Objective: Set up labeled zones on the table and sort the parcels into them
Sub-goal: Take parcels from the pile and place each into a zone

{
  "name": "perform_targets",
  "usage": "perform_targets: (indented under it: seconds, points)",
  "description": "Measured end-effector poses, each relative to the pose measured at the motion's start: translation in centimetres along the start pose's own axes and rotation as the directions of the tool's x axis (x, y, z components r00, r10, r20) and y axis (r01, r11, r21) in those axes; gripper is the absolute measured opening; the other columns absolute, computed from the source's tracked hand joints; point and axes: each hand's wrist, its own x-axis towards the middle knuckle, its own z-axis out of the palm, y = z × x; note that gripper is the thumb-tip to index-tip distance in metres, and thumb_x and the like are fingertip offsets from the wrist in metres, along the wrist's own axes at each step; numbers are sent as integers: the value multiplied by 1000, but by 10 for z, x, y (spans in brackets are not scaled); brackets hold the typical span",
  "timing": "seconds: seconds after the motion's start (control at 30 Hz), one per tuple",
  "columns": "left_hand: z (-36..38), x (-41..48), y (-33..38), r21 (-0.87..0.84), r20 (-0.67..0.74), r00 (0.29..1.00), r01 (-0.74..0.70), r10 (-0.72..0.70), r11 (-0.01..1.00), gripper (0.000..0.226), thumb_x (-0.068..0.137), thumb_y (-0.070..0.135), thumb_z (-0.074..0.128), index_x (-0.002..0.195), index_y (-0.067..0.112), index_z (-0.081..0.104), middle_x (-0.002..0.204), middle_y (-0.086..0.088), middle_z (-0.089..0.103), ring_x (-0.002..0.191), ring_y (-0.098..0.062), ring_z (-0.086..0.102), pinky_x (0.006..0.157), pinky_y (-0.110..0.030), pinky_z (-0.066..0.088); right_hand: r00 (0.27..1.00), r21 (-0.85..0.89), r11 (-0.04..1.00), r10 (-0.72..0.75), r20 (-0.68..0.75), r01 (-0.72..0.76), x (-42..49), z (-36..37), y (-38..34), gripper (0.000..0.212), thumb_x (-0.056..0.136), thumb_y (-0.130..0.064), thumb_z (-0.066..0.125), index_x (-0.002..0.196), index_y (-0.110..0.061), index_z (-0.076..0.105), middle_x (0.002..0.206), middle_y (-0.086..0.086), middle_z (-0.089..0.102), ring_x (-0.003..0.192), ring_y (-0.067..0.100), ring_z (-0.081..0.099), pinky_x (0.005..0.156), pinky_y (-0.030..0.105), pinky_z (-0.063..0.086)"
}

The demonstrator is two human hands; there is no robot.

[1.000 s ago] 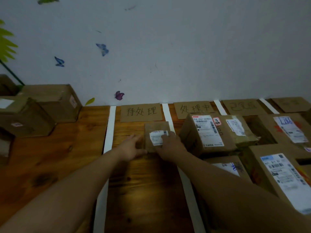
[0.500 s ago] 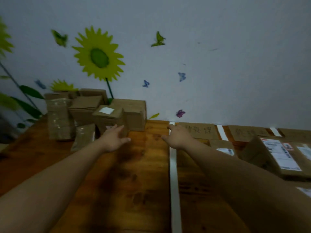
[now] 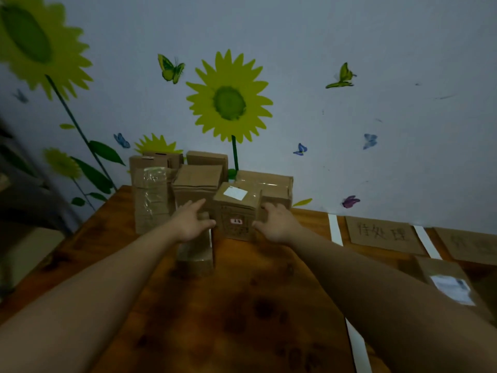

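On the wooden surface (image 3: pixel 228 305), a small cardboard parcel (image 3: pixel 236 211) with a white top label stands at the front of the parcel pile (image 3: pixel 197 181). The left hand (image 3: pixel 192 224) is spread wide just beside it. The right hand (image 3: pixel 277 224) curves against its right edge, and I cannot tell if it grips.

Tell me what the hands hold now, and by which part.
Nothing clearly yet. The left hand and right hand flank the red-stickered cardboard parcel at its left and right sides; it sits on the table, no closed grip visible.
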Motion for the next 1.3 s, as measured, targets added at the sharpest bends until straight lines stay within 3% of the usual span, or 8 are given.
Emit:
perform_targets:
  seconds: [0.27, 0.37, 0.43, 0.53, 0.7, 0.8, 1.07, 1.3]
  points:
    - [19, 71, 17, -127, 123, 992, -3, 18, 992, 75, 87, 38, 59, 147, 41, 15, 156, -7, 17, 142, -32, 21, 115, -50, 21, 993, 76, 997, 21, 117, -30, 73, 28, 13, 80, 92, -44, 56, 150, -43, 1, 161, 9, 1, 144, 39, 16, 114, 57, 24]
    - [28, 78, 20, -286, 137, 990, 23, 17, 958, 58, 92, 28, 55, 144, 27, 29, 142, -4, 42, 124, -22, 46, 101, -38, 41, 1000, 171, 985, -1, 29, -4, 76, 33, 19, 63, 92, -42, 56, 146, -31, 27, 152, 10, 30, 133, 31, 40, 105, 49, 42]
    - [30, 76, 23, -361, 71, 997, 40, -15, 932, 43, 93, 30, 55, 130, 20, 38, 122, -4, 53, 96, -14, 54, 75, -27, 48, 998, 266, 964, 40, -54, -24, 72, 32, 22, 42, 94, -43, 53, 128, -21, 44, 119, 3, 55, 104, 17, 57, 79, 31, 52]
    - [30, 66, 27, -444, 115, 986, 156, -117, 882, 46, 93, 44, 49, 127, 17, 35, 117, -9, 52, 83, -14, 52, 63, -27, 44, 976, 427, 894, 194, -101, -134, 65, 32, 23, 34, 95, -43, 51, 115, -16, 44, 98, 0, 57, 83, 13, 57, 58, 22, 46]
    - [44, 35, 26, -398, 167, 972, 222, -168, 890, 50, 98, 46, 35, 116, 5, 55, 113, -10, 60, 96, -27, 57, 85, -37, 49, 922, 515, 792, 387, -7, -328, 33, 39, 14, 50, 93, -53, 45, 122, -12, 49, 109, 8, 59, 95, 24, 61, 83, 44, 56]
    - [44, 10, 15, -503, 253, 960, 238, -122, 830, 35, 96, 33, 47, 124, 12, 50, 103, -6, 60, 86, -20, 58, 63, -33, 49, 931, 559, 775, 366, -15, -296, 0, 47, 10, 37, 93, -44, 52, 116, -16, 51, 106, 5, 61, 93, 22, 62, 83, 44, 56]
    - [36, -75, -21, -553, 40, 985, -117, 167, 825, 61, 76, -1, 71, 123, 20, 38, 120, -2, 50, 111, -20, 51, 85, -31, 50, 932, 649, 758, 275, -234, -61, -117, 64, -34, 62, 88, -25, 69, 141, -21, 38, 133, 0, 53, 121, 21, 52, 99, 40, 48]
    - [24, -144, -17, -567, -84, 960, -265, 266, 780, 58, 82, 1, 66, 131, 13, 38, 115, 0, 46, 100, -12, 49, 61, -14, 39, 910, 655, 756, 279, -307, -11, -195, 59, -52, 78, 79, -22, 78, 142, -19, 32, 132, 3, 53, 113, 16, 55, 76, 20, 49]
